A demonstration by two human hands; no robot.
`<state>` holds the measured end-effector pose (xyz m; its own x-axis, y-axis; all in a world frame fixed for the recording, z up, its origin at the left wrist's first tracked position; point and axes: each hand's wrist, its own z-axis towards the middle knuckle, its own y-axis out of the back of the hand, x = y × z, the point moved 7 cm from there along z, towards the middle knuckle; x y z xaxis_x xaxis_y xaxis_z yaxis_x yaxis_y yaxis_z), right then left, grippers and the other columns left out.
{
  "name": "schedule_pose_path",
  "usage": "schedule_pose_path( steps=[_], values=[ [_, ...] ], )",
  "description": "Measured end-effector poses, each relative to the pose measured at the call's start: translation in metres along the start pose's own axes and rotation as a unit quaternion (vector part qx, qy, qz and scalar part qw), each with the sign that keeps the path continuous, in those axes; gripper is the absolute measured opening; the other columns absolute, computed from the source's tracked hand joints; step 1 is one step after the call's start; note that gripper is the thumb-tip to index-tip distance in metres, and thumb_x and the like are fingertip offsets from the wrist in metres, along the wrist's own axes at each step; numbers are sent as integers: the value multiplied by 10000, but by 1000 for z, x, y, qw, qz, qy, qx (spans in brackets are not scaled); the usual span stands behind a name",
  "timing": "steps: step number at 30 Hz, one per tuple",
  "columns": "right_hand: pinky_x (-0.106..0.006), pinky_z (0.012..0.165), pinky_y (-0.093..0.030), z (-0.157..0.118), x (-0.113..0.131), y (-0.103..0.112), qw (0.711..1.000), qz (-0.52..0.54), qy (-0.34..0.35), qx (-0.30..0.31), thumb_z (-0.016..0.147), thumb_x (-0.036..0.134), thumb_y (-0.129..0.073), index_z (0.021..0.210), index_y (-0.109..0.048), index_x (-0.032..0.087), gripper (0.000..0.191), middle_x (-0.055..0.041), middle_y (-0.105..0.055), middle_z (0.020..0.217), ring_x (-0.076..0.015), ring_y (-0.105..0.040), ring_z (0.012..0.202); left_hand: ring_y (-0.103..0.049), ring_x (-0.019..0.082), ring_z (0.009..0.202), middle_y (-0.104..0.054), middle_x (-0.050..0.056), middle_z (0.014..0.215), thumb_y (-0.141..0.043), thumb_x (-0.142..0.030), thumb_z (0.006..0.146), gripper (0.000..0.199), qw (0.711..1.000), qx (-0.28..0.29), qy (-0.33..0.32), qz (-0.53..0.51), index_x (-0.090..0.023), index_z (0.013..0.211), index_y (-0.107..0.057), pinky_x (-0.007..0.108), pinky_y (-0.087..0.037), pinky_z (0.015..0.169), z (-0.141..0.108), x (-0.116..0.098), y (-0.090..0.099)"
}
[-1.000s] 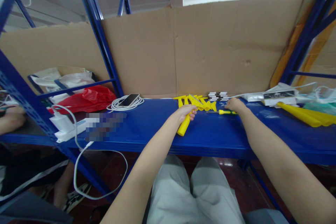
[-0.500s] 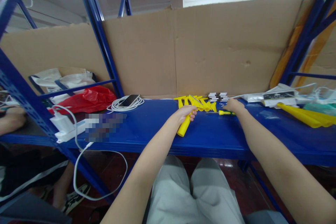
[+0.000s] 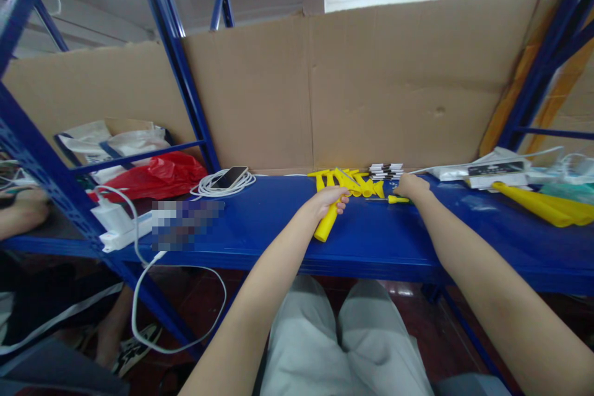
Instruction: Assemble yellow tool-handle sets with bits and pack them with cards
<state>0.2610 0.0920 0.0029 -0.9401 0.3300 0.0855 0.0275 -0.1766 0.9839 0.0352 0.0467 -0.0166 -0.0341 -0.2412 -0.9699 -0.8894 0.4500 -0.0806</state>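
My left hand [image 3: 331,199] is wrapped round the yellow handle of a tool [image 3: 325,228], whose wider head points up and away from me. Several yellow parts [image 3: 366,187] lie just beyond it at the back of the blue table. My right hand [image 3: 411,185] is over the back of the table with its fingers bent down, beside small dark bits on the surface. What its fingertips hold, if anything, is too small to make out. A screwdriver with a yellow handle [image 3: 398,200] lies just below that hand.
Black-and-white packets [image 3: 386,171] are stacked by the cardboard wall [image 3: 394,86]. Left are a phone [image 3: 229,177] on a coiled white cable, a red bag [image 3: 162,174] and a power strip [image 3: 116,238]. Yellow pieces [image 3: 538,203] lie right. Another person's arm [image 3: 21,213] shows far left.
My right hand has shifted very slightly left. My left hand keeps its grip on the yellow tool; the whole view has moved a little.
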Motion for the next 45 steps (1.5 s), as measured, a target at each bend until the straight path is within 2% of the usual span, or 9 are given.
schedule_pose_path(
  steps=[8,11,14,18,21,25,35,40,45],
  values=[
    [-351,827,-509,7,-1,0,999,-24,43,-6,762,171,-615,1150,-630,24,416,-269,-661,1074,-314,-637,1056,-264,16,309,-348,-97,468,-349,-58,893,204,1000,-4,4,-5,-187,738,-382,124,-179,342,0,0,1],
    [-327,790,-509,12,-7,-1,998,-3,53,-15,757,129,-573,1013,-691,29,299,-242,-694,975,-304,-660,992,-263,19,310,-350,-92,473,-355,-57,885,201,1000,-8,7,-9,-186,734,-386,129,-174,339,1,1,2],
    [-300,739,-509,12,1,3,989,93,111,-29,749,126,-558,796,-723,88,176,-165,-719,834,-264,-682,857,-273,24,316,-350,-88,478,-367,-63,875,189,1000,-8,-1,-19,-184,734,-396,132,-170,337,2,1,4],
    [-273,668,-510,-1,33,16,922,302,234,-69,760,233,-587,717,-700,150,146,-67,-711,754,-185,-651,717,-275,23,315,-339,-91,473,-364,-68,879,195,1000,-3,-5,-30,-184,724,-391,125,-171,338,2,1,4],
    [-263,613,-503,-13,60,16,860,416,294,-38,741,360,-635,732,-686,159,208,-39,-692,711,-143,-602,629,-272,20,313,-339,-94,470,-365,-70,879,190,999,-4,-2,-36,-183,728,-393,116,-170,339,2,1,4],
    [-266,600,-498,-25,82,12,828,458,323,-22,672,443,-702,687,-665,169,277,-30,-670,666,-135,-572,598,-269,19,313,-339,-97,469,-392,-81,869,173,999,-5,5,-34,-183,730,-398,112,-189,344,0,0,3],
    [-260,576,-464,-31,87,9,822,463,330,-24,657,386,-689,643,-610,176,225,-28,-642,664,-131,-543,589,-264,26,300,-326,-103,471,-395,-68,851,157,1000,14,0,-26,-190,754,-411,130,-191,333,3,-2,0],
    [-256,562,-456,-31,85,7,832,470,292,-44,650,396,-703,683,-564,186,254,-7,-606,667,-119,-518,579,-266,21,305,-331,-108,479,-444,-95,849,121,1000,3,-6,-23,-190,778,-419,123,-191,337,4,-1,1],
    [-291,648,-493,-30,81,7,847,455,268,-59,642,420,-725,771,-548,187,321,-27,-620,773,-143,-570,680,-275,27,295,-329,-108,466,-395,-73,869,140,1000,-1,-11,-16,-194,803,-416,132,-188,336,2,-2,2]
  ],
)
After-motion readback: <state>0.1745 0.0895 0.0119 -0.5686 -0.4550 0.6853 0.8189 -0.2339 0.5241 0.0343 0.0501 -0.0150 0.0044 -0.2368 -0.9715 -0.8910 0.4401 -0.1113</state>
